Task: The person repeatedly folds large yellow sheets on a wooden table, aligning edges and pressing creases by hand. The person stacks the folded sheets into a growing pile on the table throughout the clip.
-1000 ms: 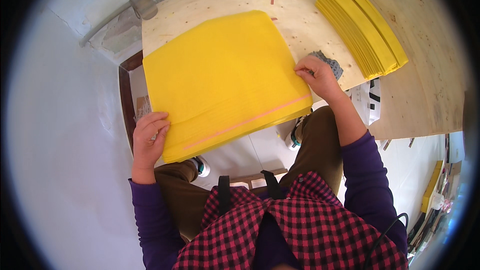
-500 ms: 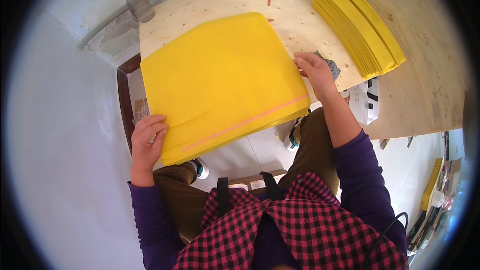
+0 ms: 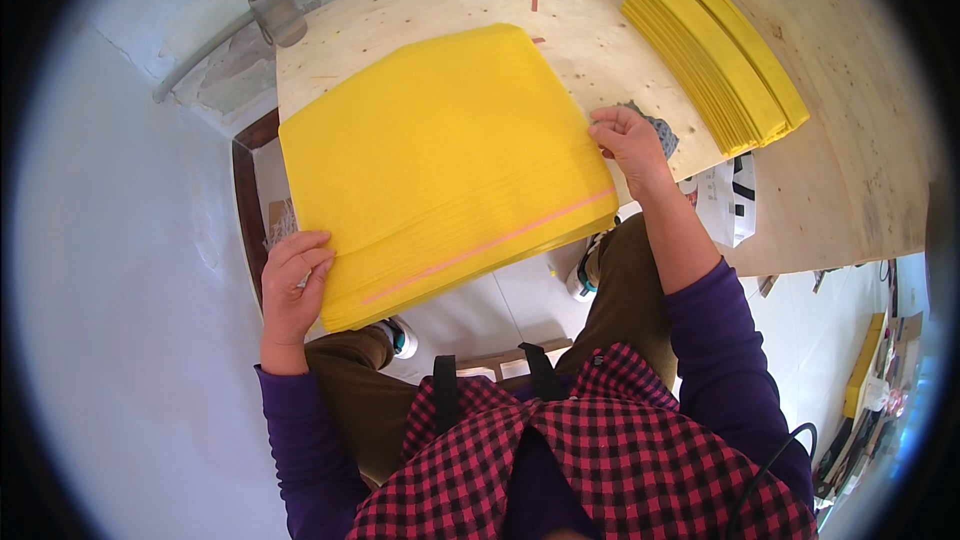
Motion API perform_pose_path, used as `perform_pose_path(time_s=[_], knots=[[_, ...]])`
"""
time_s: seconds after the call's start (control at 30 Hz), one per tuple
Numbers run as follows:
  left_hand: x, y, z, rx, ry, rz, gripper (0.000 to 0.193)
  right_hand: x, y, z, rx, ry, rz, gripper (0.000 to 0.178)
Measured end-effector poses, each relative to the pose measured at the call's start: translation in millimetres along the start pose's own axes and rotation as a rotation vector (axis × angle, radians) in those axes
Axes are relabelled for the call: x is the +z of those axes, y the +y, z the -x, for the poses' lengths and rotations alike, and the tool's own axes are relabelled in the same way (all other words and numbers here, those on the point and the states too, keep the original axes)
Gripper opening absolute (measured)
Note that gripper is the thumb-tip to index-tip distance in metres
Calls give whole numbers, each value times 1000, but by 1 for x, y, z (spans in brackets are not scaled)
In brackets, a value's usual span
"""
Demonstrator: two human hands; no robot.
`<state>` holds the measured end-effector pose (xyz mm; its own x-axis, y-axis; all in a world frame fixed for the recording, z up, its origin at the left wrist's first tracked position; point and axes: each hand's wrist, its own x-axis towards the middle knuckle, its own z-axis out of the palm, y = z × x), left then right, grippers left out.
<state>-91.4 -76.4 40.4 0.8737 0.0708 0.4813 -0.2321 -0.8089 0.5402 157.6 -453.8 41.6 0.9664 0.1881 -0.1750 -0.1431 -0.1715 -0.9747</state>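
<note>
In the head view, a big flat pile of yellow sheets (image 3: 440, 150) lies in the middle of the table (image 3: 590, 55), with its near part poking out over the table's edge. A pink line (image 3: 490, 246) runs across it at 5 o'clock.

The left hand (image 3: 293, 278) is at 8 o'clock of the pile — its thumb and first finger pinch the edge. The right hand (image 3: 632, 145) is at 3 o'clock, its fingers bent and their tips at the edge — I can't tell if they pinch it. A bumpy gray cloth (image 3: 660, 132) sits just behind that hand. Folded yellow strips (image 3: 705, 70) lie at 2 o'clock, and a bottle (image 3: 276, 10) stands between 10 and 11 o'clock.
</note>
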Motion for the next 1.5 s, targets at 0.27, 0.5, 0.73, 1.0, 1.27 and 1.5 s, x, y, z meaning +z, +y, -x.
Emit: perform_pose_path(time_s=[0.27,0.5,0.73,1.0,1.27,1.5], knots=[[0,-1,1,22,5,-3,17,-2,-2,6,-49,22,19,25],[0,-1,2,33,21,-17,19,-4,5,8,-38,-3,22,24],[-6,-4,4,-6,67,78,28,-3,14,5,-90,-4,-89,43],[16,3,-6,-550,256,931,69,22,9,16,-71,-139,-204,67],[19,12,-14,-592,119,961,69,21,3,30,-170,-276,-9,63],[23,4,-11,-575,136,1009,61,20,7,32,-271,-260,36,68]])
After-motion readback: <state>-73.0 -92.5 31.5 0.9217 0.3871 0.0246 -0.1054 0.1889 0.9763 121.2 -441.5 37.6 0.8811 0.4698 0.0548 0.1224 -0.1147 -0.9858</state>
